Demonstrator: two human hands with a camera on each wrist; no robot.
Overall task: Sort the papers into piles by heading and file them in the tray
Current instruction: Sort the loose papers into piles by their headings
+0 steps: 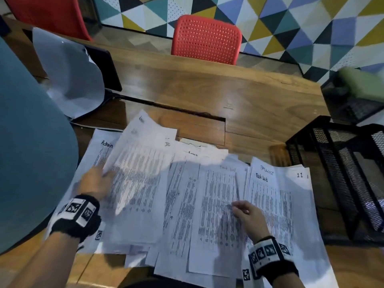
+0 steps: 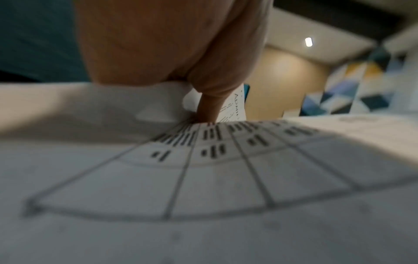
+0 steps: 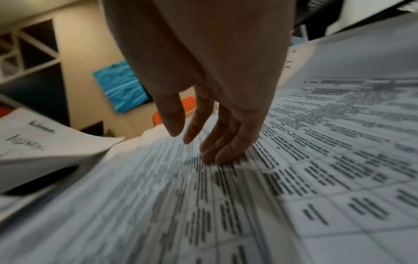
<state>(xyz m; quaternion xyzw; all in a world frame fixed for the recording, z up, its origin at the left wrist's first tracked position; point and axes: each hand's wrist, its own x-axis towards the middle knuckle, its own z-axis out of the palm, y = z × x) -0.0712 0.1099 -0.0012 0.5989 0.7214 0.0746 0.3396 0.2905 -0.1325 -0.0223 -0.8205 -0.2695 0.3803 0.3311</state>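
Currently, step in hand: sorting by heading, nothing filed yet by the look of it.
Landmark: mesh tray [image 1: 340, 173], black wire, at the desk's right end.
Papers [image 1: 187, 194]: fanned overlapping across the wooden desk [image 1: 207, 90], left of the tray; the right-most stack, headed "Task list" [image 1: 261, 177], lying just beside the tray.
"Admin" sheet [image 1: 107, 144]: farthest from the tray, part covered.
Left hand [image 1: 95, 183]: pinching the edge of a lifted sheet [image 1: 141, 152], thumb on top, over the Admin end.
Right hand [image 1: 249, 217]: fingers straight and relaxed, tips pressing a printed page midway toward the tray, holding nothing.
Next move, as a judgement: read the lifted sheet's heading, lay it on the matching pile; squaring needed before filing.
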